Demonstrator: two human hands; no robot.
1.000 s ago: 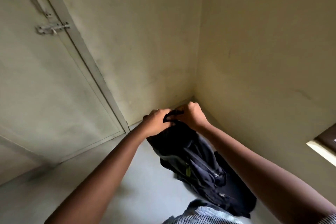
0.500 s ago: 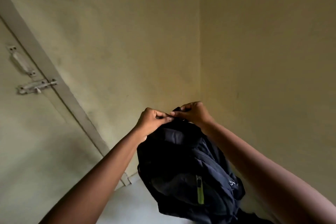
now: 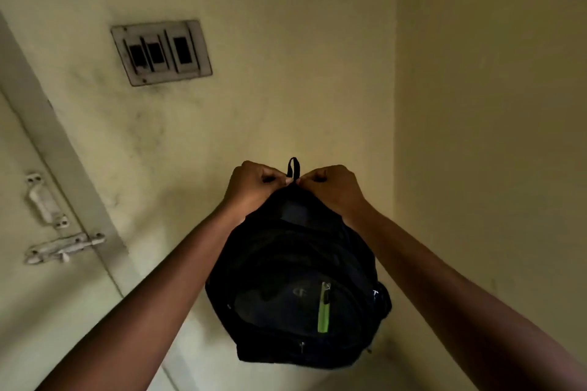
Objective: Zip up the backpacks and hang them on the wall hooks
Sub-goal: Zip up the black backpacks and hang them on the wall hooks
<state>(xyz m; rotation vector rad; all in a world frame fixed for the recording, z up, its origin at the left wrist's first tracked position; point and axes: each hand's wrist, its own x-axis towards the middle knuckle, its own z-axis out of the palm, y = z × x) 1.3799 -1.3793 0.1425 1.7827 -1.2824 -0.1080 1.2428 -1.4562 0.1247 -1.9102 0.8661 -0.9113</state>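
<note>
Backpack, dark soft fabric, limp and likely moderately heavy, held aloft against the wall; left hand and right hand grip pinched at its top, beside the hanging loop, the best hold.

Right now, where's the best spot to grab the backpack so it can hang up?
Probably by the little loop sticking up at the very top of the backpack. Pinch its base from both sides, as the left hand and right hand do, so the loop stays open and upright. The bag's weight hangs straight below. No hook is visible.
</note>
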